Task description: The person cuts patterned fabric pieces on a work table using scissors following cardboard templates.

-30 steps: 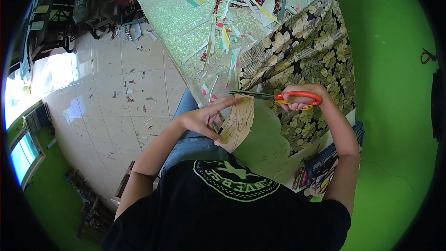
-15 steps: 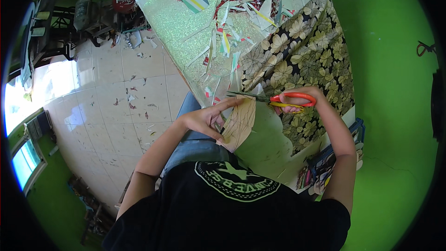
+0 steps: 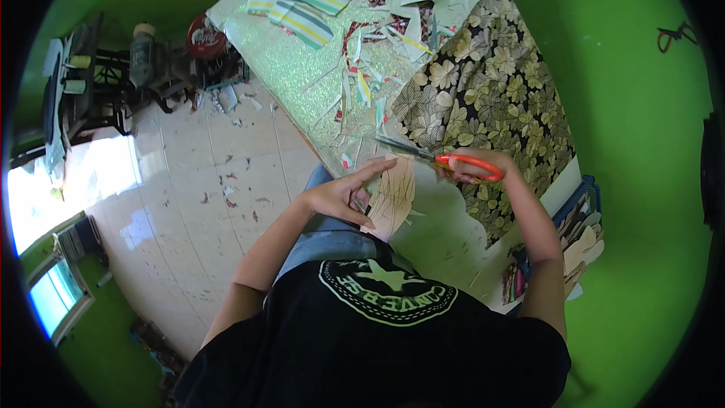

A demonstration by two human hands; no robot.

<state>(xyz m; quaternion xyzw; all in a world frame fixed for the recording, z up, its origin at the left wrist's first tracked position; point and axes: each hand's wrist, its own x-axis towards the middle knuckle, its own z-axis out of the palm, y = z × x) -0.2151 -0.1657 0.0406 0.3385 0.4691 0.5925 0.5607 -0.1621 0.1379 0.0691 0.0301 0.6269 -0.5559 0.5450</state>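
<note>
Wearing a black shirt (image 3: 385, 359) with a pale green star and a curved band of letters on the chest, so that's the easiest writing to spot. Other lettering: a red disc (image 3: 206, 36) with white script, over at the far left. Card (image 3: 393, 193) is tan with thin dark lines on it, no words I can make out, and it's held up at the near left corner of the bench (image 3: 325, 83), right by the person's lap.

Left grip (image 3: 336, 198) is part-curled, pinching the card's left side, thumb toward the near end and forefinger along the far end. Right grip (image 3: 495, 157) is curled around the red handles of the scissors (image 3: 445, 159); blades point left at the card's far edge, can't tell if they're touching it.

Bench top is pale, sparkly greenish stuff, pretty messy: scraps (image 3: 393, 19) all over the far part, striped pieces (image 3: 300, 24) at far left, dark floral cloth (image 3: 495, 83) spread down the right side. Walls (image 3: 627, 143) are bright green, with another pair of red-handled scissors hanging far right. Shiny pale floor tiles (image 3: 196, 219) on the left have bits scattered on them too, with strong daylight coming in beyond.
</note>
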